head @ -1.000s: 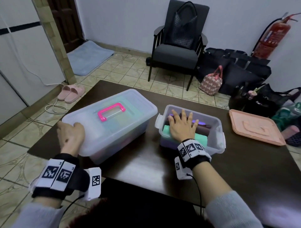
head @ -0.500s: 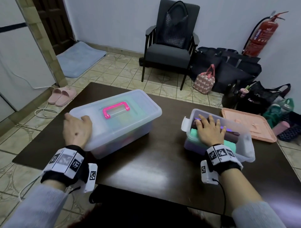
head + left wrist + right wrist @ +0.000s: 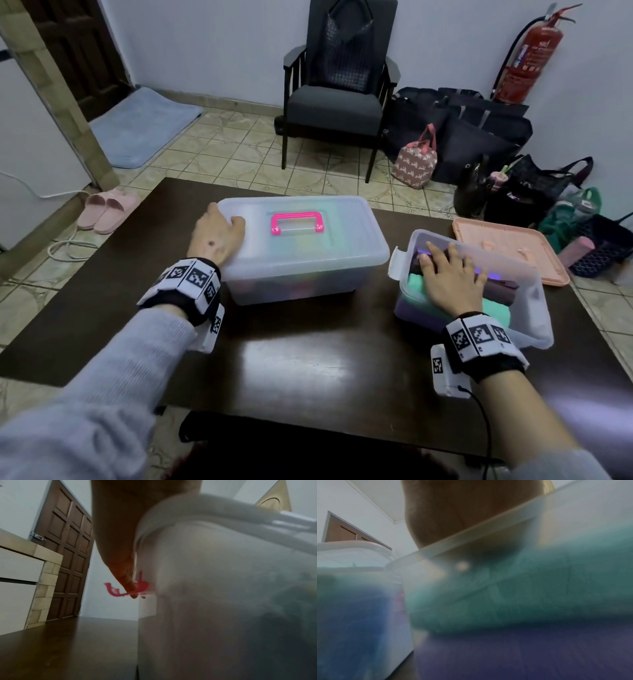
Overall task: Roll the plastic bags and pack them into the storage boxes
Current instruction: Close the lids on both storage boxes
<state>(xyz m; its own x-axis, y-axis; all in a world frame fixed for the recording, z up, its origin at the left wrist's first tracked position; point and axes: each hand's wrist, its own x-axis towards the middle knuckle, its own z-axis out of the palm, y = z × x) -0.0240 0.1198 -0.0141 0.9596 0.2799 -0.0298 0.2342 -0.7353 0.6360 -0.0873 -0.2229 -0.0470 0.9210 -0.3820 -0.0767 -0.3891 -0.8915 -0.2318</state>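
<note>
Dim indoor light, cool cast, soft shadows only. Head view mostly sharp, wide-angle bending at edges; pale glare patch on the dark table (image 3: pixel 308 363) near centre, purple glow inside the open storage box (image 3: pixel 534 308). Left wrist view: lidded storage box (image 3: pixel 223 588) blurred, hand (image 3: pixel 118 536) in dark silhouette. Right wrist view very soft, everything out of focus, colours smeared through frosted plastic.

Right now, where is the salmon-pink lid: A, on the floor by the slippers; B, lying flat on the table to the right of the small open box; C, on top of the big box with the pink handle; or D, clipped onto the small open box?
B: the salmon-pink lid lies flat on the table, right of the small open box.
</note>
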